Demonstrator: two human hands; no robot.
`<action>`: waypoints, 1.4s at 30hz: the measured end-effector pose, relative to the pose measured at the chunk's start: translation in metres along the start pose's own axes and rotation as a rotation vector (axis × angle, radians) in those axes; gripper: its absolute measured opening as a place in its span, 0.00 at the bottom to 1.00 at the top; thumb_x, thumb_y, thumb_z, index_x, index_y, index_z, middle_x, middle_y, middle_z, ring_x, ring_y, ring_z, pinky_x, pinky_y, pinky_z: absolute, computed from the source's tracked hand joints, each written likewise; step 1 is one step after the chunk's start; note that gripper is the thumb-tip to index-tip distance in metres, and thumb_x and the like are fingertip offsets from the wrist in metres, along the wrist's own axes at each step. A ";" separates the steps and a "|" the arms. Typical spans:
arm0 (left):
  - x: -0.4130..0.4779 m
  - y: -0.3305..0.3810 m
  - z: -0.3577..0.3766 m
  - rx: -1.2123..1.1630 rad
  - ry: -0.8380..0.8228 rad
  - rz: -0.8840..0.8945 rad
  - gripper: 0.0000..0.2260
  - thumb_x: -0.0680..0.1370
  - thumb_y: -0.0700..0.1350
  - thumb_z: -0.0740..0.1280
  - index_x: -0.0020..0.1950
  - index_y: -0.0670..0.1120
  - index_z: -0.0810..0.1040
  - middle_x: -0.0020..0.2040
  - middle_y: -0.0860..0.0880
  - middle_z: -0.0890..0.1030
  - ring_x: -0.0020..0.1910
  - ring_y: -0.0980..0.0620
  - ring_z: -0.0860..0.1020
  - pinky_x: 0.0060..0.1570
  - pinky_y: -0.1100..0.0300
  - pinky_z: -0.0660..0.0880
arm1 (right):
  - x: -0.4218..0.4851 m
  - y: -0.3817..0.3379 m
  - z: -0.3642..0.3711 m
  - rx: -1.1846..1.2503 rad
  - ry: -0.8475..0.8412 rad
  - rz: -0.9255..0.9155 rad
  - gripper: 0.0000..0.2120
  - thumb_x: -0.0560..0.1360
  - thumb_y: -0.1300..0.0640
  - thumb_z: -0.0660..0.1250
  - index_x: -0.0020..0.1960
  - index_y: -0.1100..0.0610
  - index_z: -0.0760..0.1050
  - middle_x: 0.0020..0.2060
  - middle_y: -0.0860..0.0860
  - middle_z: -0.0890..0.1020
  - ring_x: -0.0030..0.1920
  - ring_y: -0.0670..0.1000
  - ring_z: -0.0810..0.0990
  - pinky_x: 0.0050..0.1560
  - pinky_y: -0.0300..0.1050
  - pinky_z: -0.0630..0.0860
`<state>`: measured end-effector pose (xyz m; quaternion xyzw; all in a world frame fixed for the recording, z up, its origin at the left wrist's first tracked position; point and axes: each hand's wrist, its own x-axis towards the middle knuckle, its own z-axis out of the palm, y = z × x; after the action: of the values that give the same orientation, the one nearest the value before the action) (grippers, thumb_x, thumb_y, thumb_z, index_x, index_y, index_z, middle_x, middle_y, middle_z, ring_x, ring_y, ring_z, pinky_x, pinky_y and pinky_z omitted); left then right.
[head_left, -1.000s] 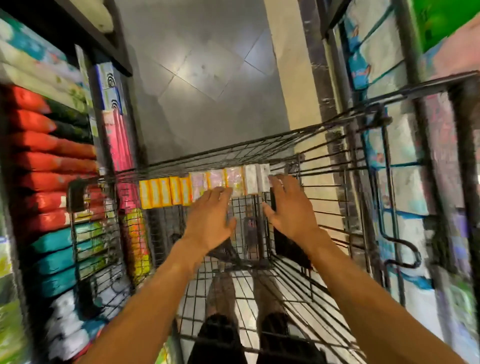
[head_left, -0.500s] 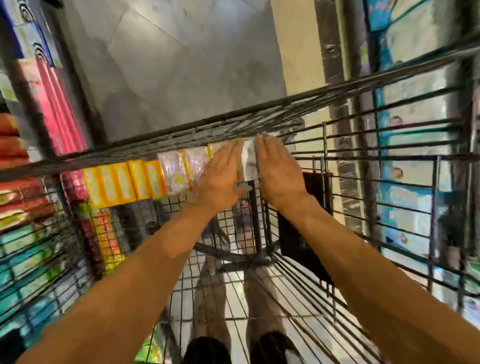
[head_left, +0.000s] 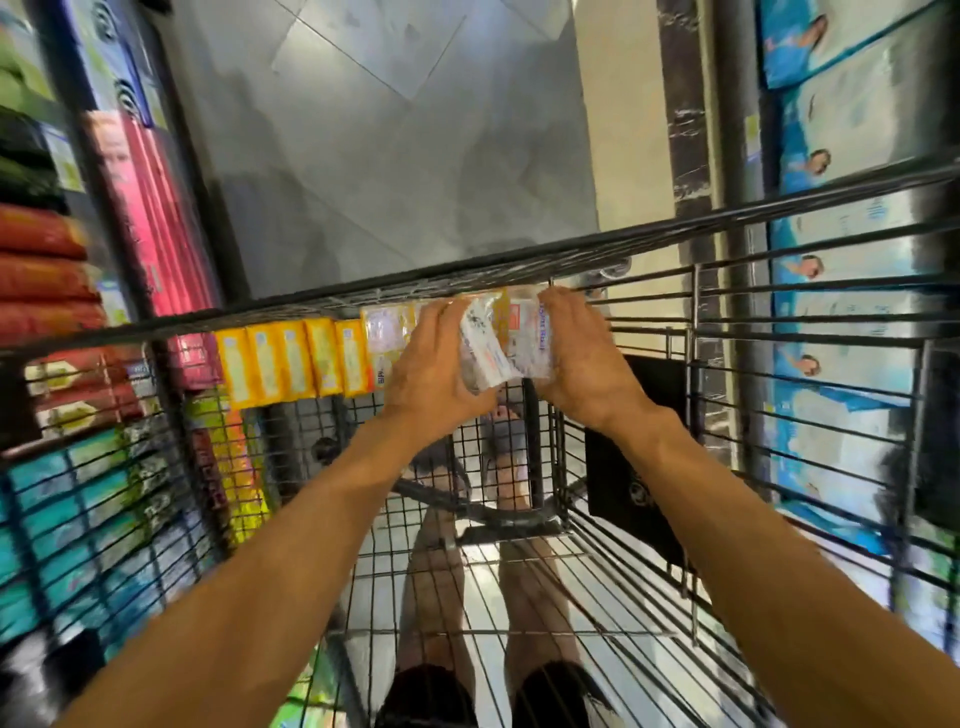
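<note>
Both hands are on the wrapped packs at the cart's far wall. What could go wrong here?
The tilted pack, askew between the left hand and right hand, could slip and drop onto the wire cart floor. Pressing the end pack sideways might topple the standing yellow packs along the row.
</note>
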<state>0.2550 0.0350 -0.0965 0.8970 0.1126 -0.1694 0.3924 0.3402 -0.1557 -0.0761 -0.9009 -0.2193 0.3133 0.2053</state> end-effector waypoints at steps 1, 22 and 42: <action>-0.010 0.000 -0.008 -0.013 0.010 -0.011 0.46 0.64 0.58 0.79 0.76 0.45 0.63 0.67 0.47 0.66 0.62 0.49 0.73 0.52 0.55 0.78 | -0.005 -0.005 -0.002 0.112 0.007 0.003 0.44 0.67 0.55 0.83 0.75 0.59 0.64 0.68 0.54 0.69 0.66 0.46 0.69 0.66 0.34 0.68; -0.209 0.115 -0.197 -0.833 0.213 -0.314 0.23 0.71 0.37 0.79 0.61 0.48 0.74 0.57 0.49 0.81 0.52 0.56 0.83 0.42 0.66 0.79 | -0.178 -0.171 -0.100 1.361 -0.115 0.261 0.34 0.75 0.75 0.67 0.77 0.52 0.68 0.64 0.61 0.83 0.65 0.66 0.81 0.56 0.59 0.81; -0.438 0.168 -0.143 -1.334 0.943 -0.509 0.17 0.72 0.38 0.77 0.60 0.43 0.81 0.54 0.40 0.86 0.55 0.40 0.84 0.53 0.48 0.82 | -0.278 -0.226 -0.124 1.075 -0.325 0.040 0.30 0.65 0.52 0.84 0.63 0.58 0.79 0.59 0.60 0.85 0.61 0.64 0.84 0.67 0.67 0.76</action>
<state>-0.0593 -0.0014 0.2780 0.4022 0.5384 0.2403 0.7004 0.1644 -0.1452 0.2596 -0.6137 -0.0404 0.5195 0.5932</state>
